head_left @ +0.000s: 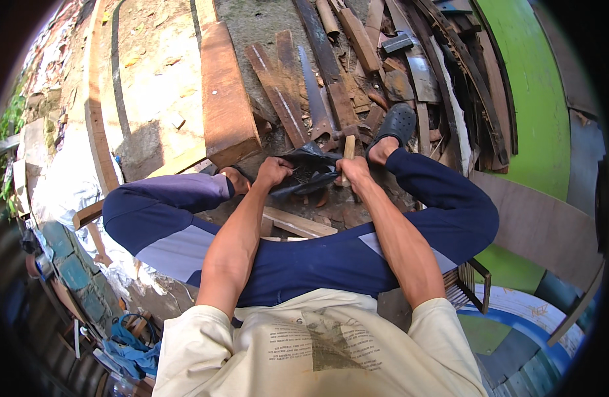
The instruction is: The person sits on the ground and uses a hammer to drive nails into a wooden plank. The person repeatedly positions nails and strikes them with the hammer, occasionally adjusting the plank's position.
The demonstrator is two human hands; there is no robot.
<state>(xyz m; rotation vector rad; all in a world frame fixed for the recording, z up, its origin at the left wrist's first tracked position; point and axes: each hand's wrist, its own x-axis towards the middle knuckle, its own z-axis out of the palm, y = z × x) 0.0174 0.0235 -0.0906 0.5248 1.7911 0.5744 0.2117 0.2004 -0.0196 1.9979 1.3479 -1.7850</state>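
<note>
A black plastic bag (298, 188) is held wide between my two hands, low in front of my lap. Small dark bits (313, 177) lie inside it, too small to name. My left hand (273, 172) pinches the bag's left edge. On the other side my right hand (355, 173) is closed round the wooden handle of a hammer (349, 147), its head pointing away from me, and touches the bag's right edge. Just beyond the bag lies a handsaw (316, 99), its blade pointing away.
A thick wooden beam (228, 92) stands left of the bag, beside rusty-brown boards (278, 92). Scrap timber (443, 73) piles up at the far right, next to a green panel (529, 79). A wood strip (298, 221) lies between my legs. My clog-shod foot (398, 126) is near the hammer.
</note>
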